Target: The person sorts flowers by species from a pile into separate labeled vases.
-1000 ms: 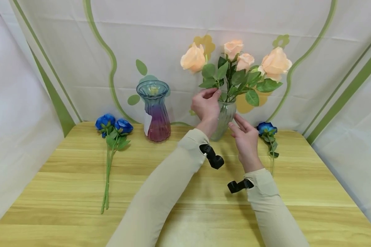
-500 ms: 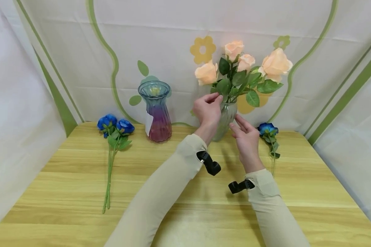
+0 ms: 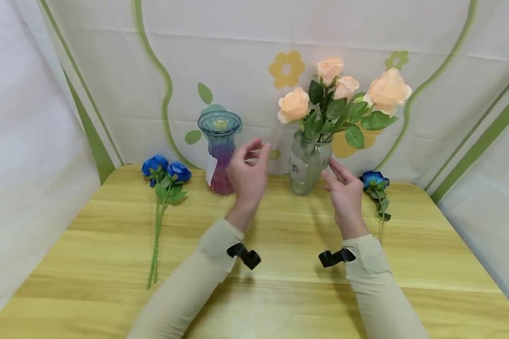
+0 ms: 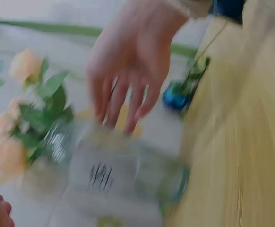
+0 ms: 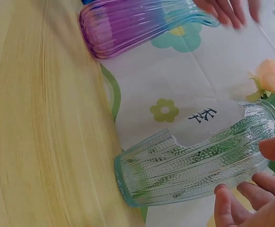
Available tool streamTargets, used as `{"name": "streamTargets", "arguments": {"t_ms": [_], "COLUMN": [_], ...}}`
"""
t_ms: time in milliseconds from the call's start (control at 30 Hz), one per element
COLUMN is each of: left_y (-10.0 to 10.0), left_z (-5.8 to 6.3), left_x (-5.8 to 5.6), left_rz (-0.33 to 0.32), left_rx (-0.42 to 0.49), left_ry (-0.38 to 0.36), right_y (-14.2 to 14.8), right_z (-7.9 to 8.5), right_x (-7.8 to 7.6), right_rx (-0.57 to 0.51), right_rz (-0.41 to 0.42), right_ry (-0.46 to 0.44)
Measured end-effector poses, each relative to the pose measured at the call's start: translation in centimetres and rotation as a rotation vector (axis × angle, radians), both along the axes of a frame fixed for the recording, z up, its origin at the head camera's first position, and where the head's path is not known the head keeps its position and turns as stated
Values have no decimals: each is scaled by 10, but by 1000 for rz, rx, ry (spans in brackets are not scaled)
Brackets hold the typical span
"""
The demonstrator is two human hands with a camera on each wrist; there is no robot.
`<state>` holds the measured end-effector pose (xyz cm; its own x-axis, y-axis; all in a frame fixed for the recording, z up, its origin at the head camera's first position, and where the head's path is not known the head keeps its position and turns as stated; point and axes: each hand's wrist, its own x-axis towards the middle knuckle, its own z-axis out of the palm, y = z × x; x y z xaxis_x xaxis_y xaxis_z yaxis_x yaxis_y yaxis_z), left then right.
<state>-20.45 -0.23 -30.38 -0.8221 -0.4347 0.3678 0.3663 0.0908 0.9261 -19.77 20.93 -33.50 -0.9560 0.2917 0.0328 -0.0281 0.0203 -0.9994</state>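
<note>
Clear vase (image 3: 309, 165) with peach roses (image 3: 294, 104): upright, back of worktop (image 3: 288, 292) | right hand (image 3: 347, 202): fingers loosely parted at its right side, contact unclear | left hand (image 3: 249, 176): loosely curled, holding nothing, near purple-blue vase (image 3: 219, 143)

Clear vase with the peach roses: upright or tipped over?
Upright: in the head view the clear vase stands on its base on the table, peach roses rising from it.
</note>
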Motion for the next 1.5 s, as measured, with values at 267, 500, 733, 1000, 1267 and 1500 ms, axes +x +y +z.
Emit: {"name": "streamTargets", "arguments": {"t_ms": [267, 500, 733, 1000, 1267, 1500], "left_y": [-65, -107, -127, -133, -135, -136], "left_z": [-8, -4, 4, 4, 3, 1], "left_x": [0, -14, -31, -46, -56, -62], "left_rz": [216, 167, -114, -307, -397, -439], "left_rx": [-53, 9, 13, 70, 93, 97], "left_ry": [241, 130, -70, -124, -52, 15], "right_y": [4, -1, 0, 1, 1, 1], "right_z": [1, 0, -1, -2, -2, -2], "right_x": [3, 1, 0, -1, -1, 0], "right_rx": [5, -22, -11, -12, -12, 18], "right_rz": [-14, 2, -3, -1, -2, 3], "right_ry": [-2, -11, -8, -13, -14, -11]}}
